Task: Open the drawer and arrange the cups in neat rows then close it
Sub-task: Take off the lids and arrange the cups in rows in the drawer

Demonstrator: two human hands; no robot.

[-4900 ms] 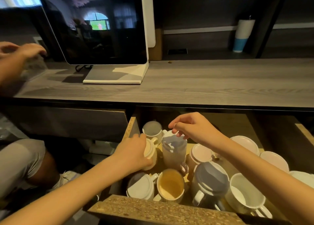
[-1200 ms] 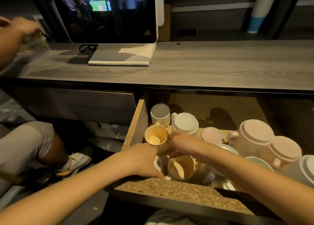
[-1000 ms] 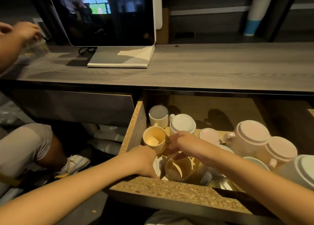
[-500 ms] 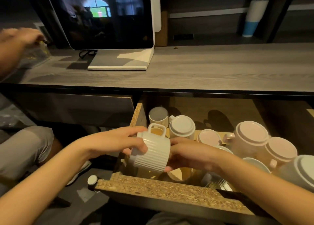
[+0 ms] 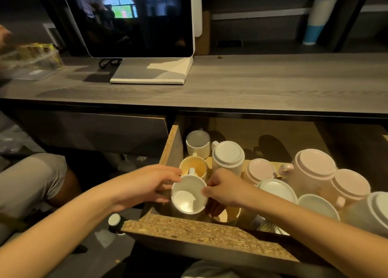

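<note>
white cup upright between both hands, front-left corner of the drawer.

my left hand (image 5: 144,188) wraps the white cup (image 5: 188,195) on its left wall, my right hand (image 5: 223,190) pinches its right rim, so both grips are grasping it. it sits mouth up, handle pointing away toward the yellow cup (image 5: 193,166) just behind. the open slot looks straight below, inside the drawer (image 5: 189,229) front, left hand nearer the side wall.

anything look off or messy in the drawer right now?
Yes. Orientation is mixed in the drawer: the white cup held by the left hand and right hand and the yellow cup are mouth-up, while the pink mugs on the right sit upside down, crowded and unaligned. Nothing looks spilled or broken.
</note>
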